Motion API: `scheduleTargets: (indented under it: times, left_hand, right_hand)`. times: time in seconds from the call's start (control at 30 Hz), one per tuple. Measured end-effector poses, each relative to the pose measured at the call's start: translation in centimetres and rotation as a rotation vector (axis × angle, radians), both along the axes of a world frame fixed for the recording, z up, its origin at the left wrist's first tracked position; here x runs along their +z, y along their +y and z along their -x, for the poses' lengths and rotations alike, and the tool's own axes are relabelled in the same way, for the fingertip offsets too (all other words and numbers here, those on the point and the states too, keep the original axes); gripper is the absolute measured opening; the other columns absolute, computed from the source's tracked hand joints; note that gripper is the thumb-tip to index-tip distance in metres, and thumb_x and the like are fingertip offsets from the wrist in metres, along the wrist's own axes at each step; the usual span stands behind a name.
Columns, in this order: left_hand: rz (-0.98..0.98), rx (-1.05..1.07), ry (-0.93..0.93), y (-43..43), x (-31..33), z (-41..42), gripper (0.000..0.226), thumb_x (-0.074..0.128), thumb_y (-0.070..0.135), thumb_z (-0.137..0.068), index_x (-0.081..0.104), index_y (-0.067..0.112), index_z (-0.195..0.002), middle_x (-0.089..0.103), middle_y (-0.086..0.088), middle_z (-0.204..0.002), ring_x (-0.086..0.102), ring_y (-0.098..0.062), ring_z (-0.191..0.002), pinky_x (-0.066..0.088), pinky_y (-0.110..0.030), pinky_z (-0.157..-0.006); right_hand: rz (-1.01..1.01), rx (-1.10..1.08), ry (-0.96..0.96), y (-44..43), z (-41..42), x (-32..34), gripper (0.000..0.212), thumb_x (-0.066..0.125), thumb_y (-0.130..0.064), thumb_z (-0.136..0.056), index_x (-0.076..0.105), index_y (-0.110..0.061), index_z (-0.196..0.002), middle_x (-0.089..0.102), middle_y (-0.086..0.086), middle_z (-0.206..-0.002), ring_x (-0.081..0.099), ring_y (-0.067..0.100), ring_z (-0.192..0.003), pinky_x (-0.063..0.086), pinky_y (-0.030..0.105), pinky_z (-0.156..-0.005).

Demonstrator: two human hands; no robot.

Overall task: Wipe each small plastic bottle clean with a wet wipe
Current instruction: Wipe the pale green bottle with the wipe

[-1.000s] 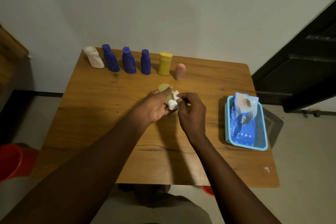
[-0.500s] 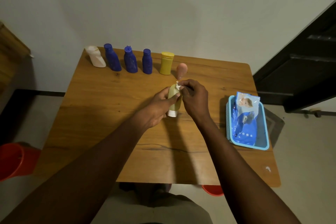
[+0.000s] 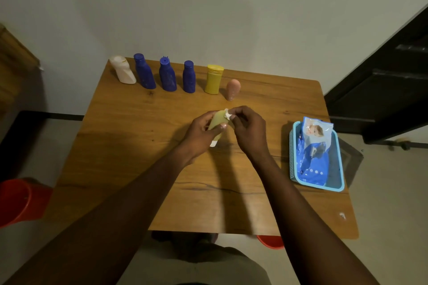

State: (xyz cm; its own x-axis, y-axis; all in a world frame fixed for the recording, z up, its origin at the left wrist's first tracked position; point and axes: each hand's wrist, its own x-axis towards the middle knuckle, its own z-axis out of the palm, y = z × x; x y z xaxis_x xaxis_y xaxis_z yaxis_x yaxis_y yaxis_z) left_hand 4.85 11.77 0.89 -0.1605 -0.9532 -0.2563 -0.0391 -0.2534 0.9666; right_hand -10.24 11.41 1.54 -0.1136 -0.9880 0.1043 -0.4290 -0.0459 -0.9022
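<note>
**Green bottle held mid-frame over wooden table**

While the wooden table (image 3: 115,146) fills the frame centre against a pale wall, the left hand (image 3: 199,134) grips a pale green bottle (image 3: 216,124) and the right hand (image 3: 249,127) pinches a small white wipe (image 3: 227,114) at its top. Six bottles (image 3: 190,75) line the far edge, upper left. A blue tray (image 3: 339,178) with a wipe pack (image 3: 313,152) sits by the right edge. Bare tabletop lies lower left; red stool (image 3: 20,201) beyond.

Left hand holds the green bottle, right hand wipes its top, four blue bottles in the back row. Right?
Not quite: the head view shows three blue bottles in the back row, not four. The rest holds: the left hand holds the green bottle and the right hand presses a wipe at its top.
</note>
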Motion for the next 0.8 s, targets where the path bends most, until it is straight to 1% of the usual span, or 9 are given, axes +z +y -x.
scheduleTargets:
  times: [0.1,0.13,0.23,0.3,0.4,0.5,0.67,0.77,0.8]
  left_hand:
    - [-0.028,0.039,0.037,-0.3,0.3,-0.2,0.031,0.068,0.021,-0.096,0.066,0.026,-0.126,0.073,0.003,-0.115,0.067,-0.013,-0.107,0.052,-0.022,-0.077]
    - [-0.049,0.051,0.051,-0.4,0.3,-0.2,0.031,0.069,0.023,-0.096,0.066,0.026,-0.126,0.073,0.003,-0.115,0.067,-0.016,-0.108,0.052,-0.023,-0.076]
    - [-0.104,0.063,0.103,-0.8,0.4,-0.4,0.035,0.071,0.024,-0.094,0.065,0.022,-0.129,0.073,-0.003,-0.118,0.066,-0.026,-0.115,0.058,-0.038,-0.087]
    - [-0.147,0.081,0.145,-1.0,0.6,-0.4,0.037,0.071,0.021,-0.094,0.064,0.018,-0.131,0.072,-0.007,-0.119,0.067,-0.028,-0.116,0.056,-0.046,-0.095]
    - [-0.192,0.089,0.191,-1.1,0.9,-0.6,0.039,0.07,0.018,-0.094,0.061,0.016,-0.133,0.074,-0.007,-0.116,0.07,-0.025,-0.11,0.057,-0.048,-0.093]
    - [-0.216,0.063,0.207,-1.0,1.1,-0.7,0.039,0.07,0.018,-0.095,0.06,0.016,-0.132,0.075,-0.006,-0.114,0.072,-0.021,-0.105,0.058,-0.047,-0.089]
    - [-0.259,0.004,0.167,-0.7,0.9,-0.8,0.039,0.07,0.027,-0.094,0.062,0.023,-0.133,0.075,0.002,-0.116,0.071,-0.018,-0.109,0.06,-0.045,-0.087]
    - [-0.277,0.05,0.148,-0.8,0.9,-0.7,0.046,0.072,0.031,-0.093,0.057,0.026,-0.135,0.073,0.005,-0.118,0.071,-0.011,-0.104,0.058,-0.036,-0.079]
    - [-0.289,0.096,0.156,-0.9,0.8,-0.7,0.05,0.074,0.031,-0.091,0.053,0.025,-0.137,0.072,0.004,-0.12,0.07,-0.012,-0.105,0.058,-0.038,-0.081]
  right_hand:
    - [-0.2,-0.076,-0.269,0.6,-0.2,-0.7,0.011,0.069,-0.008,-0.094,0.076,-0.01,-0.102,0.077,0.002,-0.097,0.071,0.013,-0.087,0.059,0.031,-0.075]
    - [-0.251,-0.094,-0.336,1.0,-0.4,-0.9,0.01,0.07,-0.008,-0.094,0.076,-0.009,-0.102,0.077,0.004,-0.096,0.071,0.013,-0.084,0.059,0.029,-0.071]
    - [-0.346,-0.146,-0.452,2.0,-0.8,-1.6,0.008,0.071,-0.004,-0.092,0.075,-0.008,-0.099,0.076,0.006,-0.089,0.069,0.006,-0.074,0.055,0.021,-0.065]
    - [-0.389,-0.151,-0.502,2.5,-1.0,-2.2,0.01,0.071,-0.002,-0.092,0.074,-0.007,-0.099,0.075,0.01,-0.09,0.069,0.009,-0.076,0.055,0.024,-0.068]
    - [-0.401,-0.158,-0.53,2.9,-1.2,-2.6,0.01,0.071,-0.002,-0.092,0.075,-0.008,-0.098,0.076,0.01,-0.091,0.07,0.014,-0.079,0.056,0.028,-0.071]
    - [-0.352,-0.179,-0.536,2.6,-1.4,-2.1,0.012,0.069,-0.001,-0.093,0.076,-0.011,-0.096,0.077,0.005,-0.088,0.069,0.011,-0.077,0.055,0.025,-0.068]
    - [-0.235,-0.188,-0.539,1.0,-1.2,-0.5,0.014,0.066,0.0,-0.095,0.075,0.0,-0.106,0.077,0.012,-0.099,0.07,0.01,-0.083,0.057,0.023,-0.073]
    - [-0.224,-0.188,-0.549,0.8,-1.3,-0.2,0.014,0.066,-0.001,-0.095,0.075,-0.001,-0.106,0.077,0.009,-0.099,0.07,0.008,-0.083,0.055,0.02,-0.071]
    - [-0.228,-0.188,-0.557,1.1,-1.4,-0.3,0.013,0.066,-0.001,-0.096,0.074,-0.002,-0.105,0.077,0.007,-0.097,0.07,0.008,-0.082,0.055,0.02,-0.071]
